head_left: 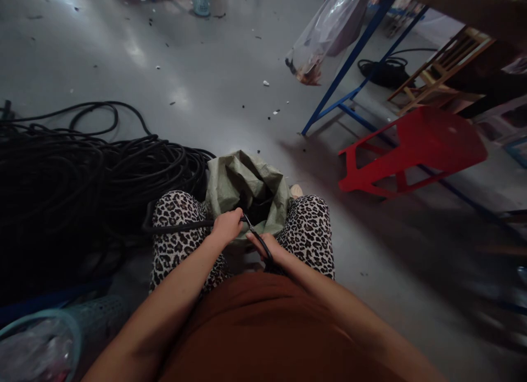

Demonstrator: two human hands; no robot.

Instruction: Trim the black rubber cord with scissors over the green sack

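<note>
Left hand (227,226): fist closed around the black cable (181,226), just before the green sack (247,187).
Right hand (269,247): fingers curled on the same cable, nearer than the sack.
Cable pile (82,168): left of the sack.
Red stool (415,151): tipped over, well right of the sack.

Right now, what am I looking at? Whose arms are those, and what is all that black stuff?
The camera sits on a person's head and looks down, so you see their own two bare arms and their lap in leopard-print trousers. The person is sitting. Their left hand grips a thin black cable that runs off to the big pile of black cables on the grey floor. Their right hand holds the same cable a bit further along. Between the knees stands an open, crumpled green sack. To the right is a red plastic stool tipped on its side, by a blue metal frame.
</note>
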